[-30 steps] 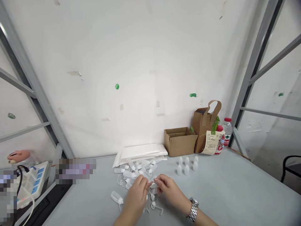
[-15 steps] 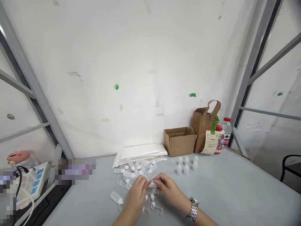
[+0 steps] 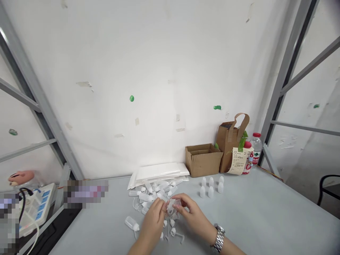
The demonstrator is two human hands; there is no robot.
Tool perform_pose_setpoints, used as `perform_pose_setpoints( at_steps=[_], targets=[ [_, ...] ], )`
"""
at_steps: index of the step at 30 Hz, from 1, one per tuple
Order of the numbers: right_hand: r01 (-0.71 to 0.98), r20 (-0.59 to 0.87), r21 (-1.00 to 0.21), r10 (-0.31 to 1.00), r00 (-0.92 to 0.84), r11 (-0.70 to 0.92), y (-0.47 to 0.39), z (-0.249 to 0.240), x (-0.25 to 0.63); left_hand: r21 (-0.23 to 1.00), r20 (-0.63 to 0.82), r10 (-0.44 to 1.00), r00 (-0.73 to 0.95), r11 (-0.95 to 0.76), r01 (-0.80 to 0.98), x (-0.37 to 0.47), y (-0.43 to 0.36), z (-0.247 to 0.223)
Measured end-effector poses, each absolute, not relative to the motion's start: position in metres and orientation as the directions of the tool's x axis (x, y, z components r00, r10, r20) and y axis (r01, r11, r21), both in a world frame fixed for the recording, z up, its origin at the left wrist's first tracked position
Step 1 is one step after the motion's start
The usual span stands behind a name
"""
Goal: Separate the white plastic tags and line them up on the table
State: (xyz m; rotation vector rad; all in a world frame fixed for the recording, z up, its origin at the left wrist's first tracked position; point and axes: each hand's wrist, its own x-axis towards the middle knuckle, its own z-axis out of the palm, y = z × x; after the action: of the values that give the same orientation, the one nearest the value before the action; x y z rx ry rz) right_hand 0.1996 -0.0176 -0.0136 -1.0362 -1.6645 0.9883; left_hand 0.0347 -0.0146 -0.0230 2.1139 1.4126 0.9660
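Observation:
My right hand, a metal watch on its wrist, has thumb and fingers closed around a small translucent plastic bottle. At the bottle's left end, the fingertips of my left hand are pinched together; the part they grip is mostly hidden. Beyond the hands is a pile of similar bottles with white caps and thin curled tubes. One capped bottle lies apart at the left. Loose white caps with tubes lie below the hands. Several bottles without tubes stand upright at the right.
White flat packs are stacked against the wall. Further right stand an open cardboard box, a paper bag and a red-capped water bottle. A power strip is at the far left, on the grey table's side.
My right fingers have spread slightly and shifted their hold, so more of the translucent bottle shows between the hands. My left hand has barely moved.

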Motion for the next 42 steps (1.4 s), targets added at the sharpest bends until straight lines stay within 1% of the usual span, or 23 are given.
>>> perform_pose_setpoints(
  at_steps=[4, 5, 7, 9, 11, 14, 18, 22, 24, 28, 32, 35, 38, 42],
  targets=[
    [0.209, 0.159, -0.951, 0.94, -0.302, 0.228, -0.017, -0.015, 0.197, 0.64, 0.31, 0.915, 0.257, -0.401, 0.656, 0.035, -0.015, -0.022],
    [0.23, 0.154, -0.946, 0.939, -0.307, 0.23, -0.017, -0.015, 0.197, 0.633, 0.307, 0.917, 0.256, -0.397, 0.664, 0.035, -0.015, -0.023],
    [0.285, 0.193, -0.916, 0.931, -0.309, 0.284, -0.017, -0.015, 0.199, 0.628, 0.308, 0.919, 0.247, -0.391, 0.673, 0.035, -0.016, -0.023],
    [0.36, 0.26, -0.855, 0.909, -0.326, 0.373, -0.018, -0.012, 0.201, 0.622, 0.31, 0.92, 0.242, -0.388, 0.68, 0.034, -0.016, -0.023],
    [0.451, 0.317, -0.763, 0.876, -0.363, 0.463, -0.02, -0.01, 0.204, 0.602, 0.315, 0.916, 0.251, -0.397, 0.693, 0.034, -0.016, -0.023],
    [0.557, 0.372, -0.622, 0.833, -0.409, 0.551, -0.02, -0.008, 0.207, 0.528, 0.352, 0.895, 0.273, -0.431, 0.731, 0.036, -0.016, -0.025],
    [0.621, 0.424, -0.499, 0.796, -0.432, 0.604, -0.019, -0.013, 0.209, 0.423, 0.405, 0.867, 0.29, -0.459, 0.782, 0.038, -0.015, -0.028],
    [0.681, 0.466, -0.416, 0.784, -0.409, 0.602, -0.015, -0.016, 0.212, 0.402, 0.413, 0.87, 0.269, -0.44, 0.803, 0.037, -0.014, -0.026],
    [0.699, 0.485, -0.422, 0.795, -0.364, 0.577, -0.013, -0.015, 0.215, 0.404, 0.418, 0.871, 0.258, -0.432, 0.806, 0.034, -0.014, -0.024],
    [0.674, 0.492, -0.5, 0.819, -0.296, 0.544, -0.011, -0.01, 0.219, 0.447, 0.406, 0.878, 0.252, -0.432, 0.783, 0.032, -0.015, -0.02],
    [0.581, 0.411, -0.61, 0.842, -0.35, 0.54, -0.017, -0.003, 0.216, 0.513, 0.448, 0.863, 0.234, -0.463, 0.723, 0.031, -0.019, -0.016],
    [0.51, 0.373, -0.667, 0.836, -0.402, 0.543, -0.022, 0.001, 0.212, 0.501, 0.455, 0.845, 0.282, -0.504, 0.703, 0.031, -0.021, -0.012],
    [0.479, 0.359, -0.693, 0.834, -0.42, 0.539, -0.025, 0.001, 0.21, 0.475, 0.46, 0.821, 0.339, -0.55, 0.687, 0.032, -0.022, -0.012],
    [0.502, 0.354, -0.687, 0.846, -0.4, 0.525, -0.025, -0.005, 0.209, 0.504, 0.454, 0.828, 0.33, -0.543, 0.672, 0.034, -0.021, -0.014]
  ],
)
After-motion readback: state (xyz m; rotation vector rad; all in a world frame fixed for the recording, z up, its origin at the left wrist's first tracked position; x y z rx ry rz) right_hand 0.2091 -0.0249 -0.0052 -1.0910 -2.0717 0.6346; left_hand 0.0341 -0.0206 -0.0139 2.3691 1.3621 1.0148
